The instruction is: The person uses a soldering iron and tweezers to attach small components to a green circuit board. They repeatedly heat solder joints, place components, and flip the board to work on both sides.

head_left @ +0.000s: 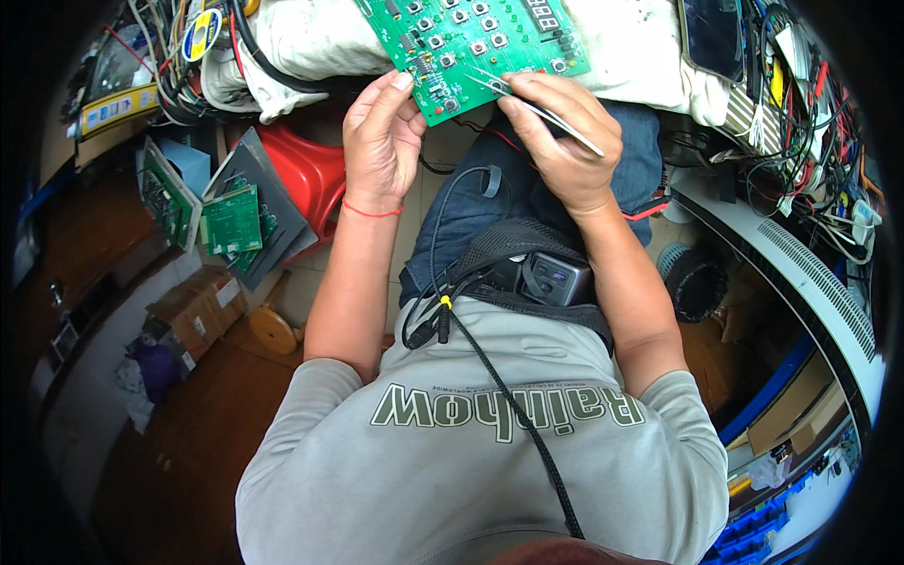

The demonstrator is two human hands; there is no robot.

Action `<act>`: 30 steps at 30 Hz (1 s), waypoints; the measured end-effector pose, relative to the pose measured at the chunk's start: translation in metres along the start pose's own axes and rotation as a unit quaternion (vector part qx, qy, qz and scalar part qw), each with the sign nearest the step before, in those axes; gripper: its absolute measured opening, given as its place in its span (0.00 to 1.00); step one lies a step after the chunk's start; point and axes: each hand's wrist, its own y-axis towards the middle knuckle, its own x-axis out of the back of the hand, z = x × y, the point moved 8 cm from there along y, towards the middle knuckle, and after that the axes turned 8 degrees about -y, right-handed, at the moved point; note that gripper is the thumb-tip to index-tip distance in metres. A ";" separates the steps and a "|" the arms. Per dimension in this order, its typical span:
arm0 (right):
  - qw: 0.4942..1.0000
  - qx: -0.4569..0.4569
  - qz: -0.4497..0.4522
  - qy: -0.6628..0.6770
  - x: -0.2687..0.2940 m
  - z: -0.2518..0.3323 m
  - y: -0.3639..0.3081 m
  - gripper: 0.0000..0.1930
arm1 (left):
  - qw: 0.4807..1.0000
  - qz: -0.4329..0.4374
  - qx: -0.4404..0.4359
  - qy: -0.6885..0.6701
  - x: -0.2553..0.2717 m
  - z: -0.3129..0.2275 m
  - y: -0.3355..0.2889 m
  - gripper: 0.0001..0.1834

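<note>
A green circuit board with several small push buttons, chips and a digit display lies tilted at the top of the view, its upper edge cut off. My left hand pinches the board's near left corner between thumb and fingers. In my right hand is a pair of metal tweezers, gripped like a pen. The slim tips rest over the board's lower part, close to a push button; whether they touch it or hold anything is too small to tell.
White cloth covers the work surface beneath the board. Tangled cables and a dark phone-like screen lie at right. Beside my left arm stand a red stool and more green boards. A black bin sits at right.
</note>
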 end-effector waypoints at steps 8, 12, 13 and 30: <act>0.995 -0.093 -0.003 0.030 0.011 -0.016 -0.013 0.13 | 0.998 0.024 0.043 0.029 -0.006 0.006 0.004 0.14; 0.995 -0.098 -0.013 0.032 0.013 -0.018 -0.016 0.12 | 0.998 0.013 0.047 0.033 -0.005 0.005 0.004 0.14; 0.994 -0.104 -0.014 0.033 0.013 -0.020 -0.017 0.12 | 0.998 0.012 0.046 0.034 -0.005 0.005 0.004 0.14; 0.995 -0.080 -0.014 0.064 0.010 -0.015 -0.017 0.11 | 0.998 -0.021 0.011 0.054 0.000 0.002 0.005 0.14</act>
